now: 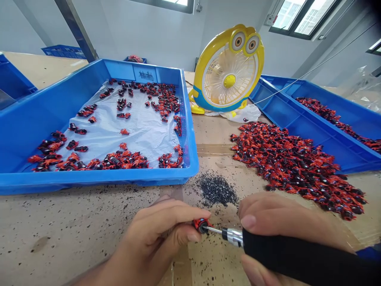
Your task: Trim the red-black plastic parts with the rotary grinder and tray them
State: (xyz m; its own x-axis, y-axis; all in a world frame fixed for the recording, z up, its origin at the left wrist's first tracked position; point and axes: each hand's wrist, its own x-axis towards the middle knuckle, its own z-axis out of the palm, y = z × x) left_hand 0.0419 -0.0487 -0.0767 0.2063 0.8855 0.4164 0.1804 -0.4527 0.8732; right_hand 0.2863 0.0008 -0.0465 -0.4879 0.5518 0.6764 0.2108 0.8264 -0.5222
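At the lower middle, my left hand (157, 238) pinches a small red and black part (201, 225) between thumb and fingers. Its dark round end faces right. My right hand (274, 222) is wrapped round a black-handled electric screwdriver (285, 254) with a silver collar. The driver's thin metal bit touches the dark end of the held part. Just beyond the hands, a patch of tiny black bits (217, 188) lies on the table. A big pile of similar red and black parts (291, 163) is spread to the right.
A blue tray (190, 159) lined with white sheet holds many such parts at left. Behind stands a yellow cartoon fan (229, 81). Blue bins (312, 119) with more parts are at right. A thin cord crosses the upper right. Black specks dot the brown tabletop (89, 222).
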